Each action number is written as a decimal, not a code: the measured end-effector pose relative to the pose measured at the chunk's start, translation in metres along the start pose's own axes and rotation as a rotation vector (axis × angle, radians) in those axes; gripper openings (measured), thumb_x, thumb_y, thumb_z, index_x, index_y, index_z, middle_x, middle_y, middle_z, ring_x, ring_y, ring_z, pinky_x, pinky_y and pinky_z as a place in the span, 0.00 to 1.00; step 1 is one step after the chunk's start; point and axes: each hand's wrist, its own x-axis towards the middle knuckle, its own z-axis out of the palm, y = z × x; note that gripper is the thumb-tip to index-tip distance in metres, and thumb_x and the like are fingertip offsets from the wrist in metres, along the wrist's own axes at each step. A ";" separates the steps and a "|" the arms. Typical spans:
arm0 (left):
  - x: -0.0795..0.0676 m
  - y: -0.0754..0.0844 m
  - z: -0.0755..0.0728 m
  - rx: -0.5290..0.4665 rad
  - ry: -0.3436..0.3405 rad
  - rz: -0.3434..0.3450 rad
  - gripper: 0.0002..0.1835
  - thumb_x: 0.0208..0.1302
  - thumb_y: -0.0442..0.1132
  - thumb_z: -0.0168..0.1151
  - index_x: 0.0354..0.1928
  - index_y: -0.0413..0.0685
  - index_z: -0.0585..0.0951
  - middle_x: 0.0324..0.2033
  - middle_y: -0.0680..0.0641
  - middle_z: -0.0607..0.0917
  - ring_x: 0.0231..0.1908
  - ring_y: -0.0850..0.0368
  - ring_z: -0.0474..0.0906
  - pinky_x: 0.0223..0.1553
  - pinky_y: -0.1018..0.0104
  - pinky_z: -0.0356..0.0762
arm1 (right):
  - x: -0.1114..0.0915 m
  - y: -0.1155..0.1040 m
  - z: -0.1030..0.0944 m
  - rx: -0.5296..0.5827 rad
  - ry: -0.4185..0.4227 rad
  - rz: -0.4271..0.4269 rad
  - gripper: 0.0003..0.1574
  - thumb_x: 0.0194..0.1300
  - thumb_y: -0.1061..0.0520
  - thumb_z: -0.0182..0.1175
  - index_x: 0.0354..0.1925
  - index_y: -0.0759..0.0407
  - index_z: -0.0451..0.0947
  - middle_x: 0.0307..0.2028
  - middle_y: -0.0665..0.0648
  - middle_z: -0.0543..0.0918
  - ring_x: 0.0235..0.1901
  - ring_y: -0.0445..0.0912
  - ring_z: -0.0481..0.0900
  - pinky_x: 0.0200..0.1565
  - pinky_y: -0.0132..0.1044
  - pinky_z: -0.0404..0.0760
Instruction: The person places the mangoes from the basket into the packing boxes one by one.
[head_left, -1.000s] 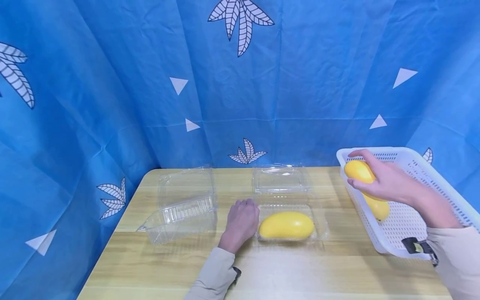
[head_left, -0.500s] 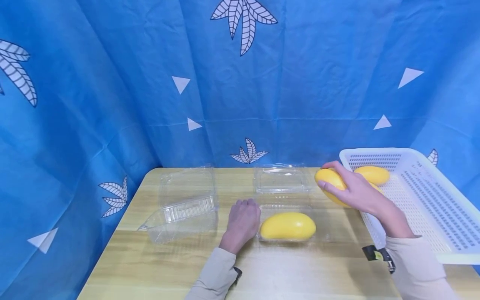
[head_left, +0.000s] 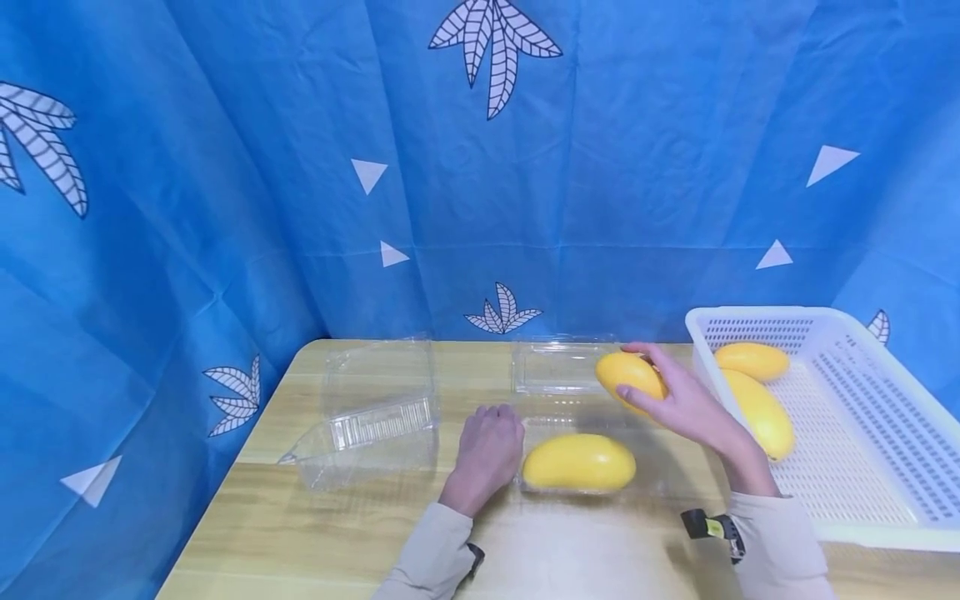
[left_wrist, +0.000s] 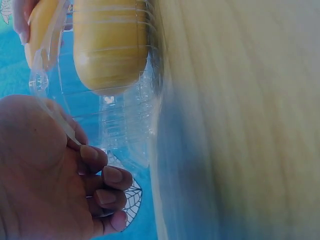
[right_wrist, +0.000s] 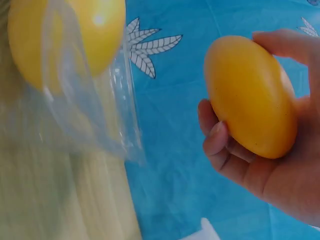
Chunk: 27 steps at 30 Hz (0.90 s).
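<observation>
My left hand [head_left: 489, 450] pinches the left rim of a clear plastic clamshell box [left_wrist: 112, 120] between thumb and curled fingers. Inside that box's base lies a yellow mango [head_left: 579, 463]; its lid [head_left: 564, 367] is folded back, away from me. My right hand [head_left: 678, 396] grips another yellow mango [right_wrist: 250, 95], thumb on one side and fingers curled round the other. This mango is held up over the box's back right, above and behind the mango in the base.
A white perforated basket [head_left: 840, 433] stands at the right with two mangoes [head_left: 761, 417] inside, near its left wall. A second clear clamshell box [head_left: 367, 425] sits with its lid up at the left. Blue curtain [head_left: 300, 167] hangs close behind the wooden table [head_left: 247, 517].
My right hand has lifted the mango out of the basket and carried it left to above the clear box. My left hand has stayed at the box's rim.
</observation>
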 end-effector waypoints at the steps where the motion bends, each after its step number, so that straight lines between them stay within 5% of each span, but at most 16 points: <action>1: 0.000 0.000 0.001 0.000 0.000 0.003 0.15 0.71 0.43 0.42 0.24 0.50 0.66 0.20 0.52 0.67 0.24 0.56 0.63 0.26 0.66 0.62 | 0.000 0.001 0.003 0.016 0.007 0.013 0.39 0.62 0.43 0.62 0.66 0.49 0.61 0.55 0.56 0.73 0.41 0.49 0.76 0.35 0.43 0.76; 10: -0.003 0.000 0.006 0.001 -0.015 0.017 0.13 0.69 0.40 0.42 0.24 0.50 0.67 0.20 0.52 0.67 0.24 0.56 0.63 0.27 0.66 0.62 | 0.004 0.004 0.029 0.062 0.013 -0.044 0.40 0.56 0.47 0.69 0.64 0.48 0.64 0.58 0.53 0.73 0.46 0.49 0.75 0.41 0.45 0.75; 18: 0.001 -0.002 0.006 0.080 0.016 0.059 0.12 0.67 0.39 0.45 0.23 0.48 0.67 0.19 0.52 0.66 0.22 0.55 0.63 0.26 0.65 0.64 | 0.007 -0.004 0.046 0.073 -0.079 -0.067 0.42 0.52 0.54 0.70 0.64 0.47 0.65 0.56 0.46 0.73 0.46 0.44 0.74 0.44 0.45 0.74; 27: 0.004 -0.002 0.006 0.051 0.026 0.042 0.13 0.69 0.39 0.41 0.24 0.49 0.66 0.18 0.52 0.65 0.22 0.55 0.62 0.24 0.66 0.62 | 0.012 -0.001 0.058 0.041 -0.095 -0.107 0.41 0.47 0.59 0.74 0.59 0.54 0.70 0.56 0.51 0.76 0.54 0.49 0.73 0.55 0.48 0.71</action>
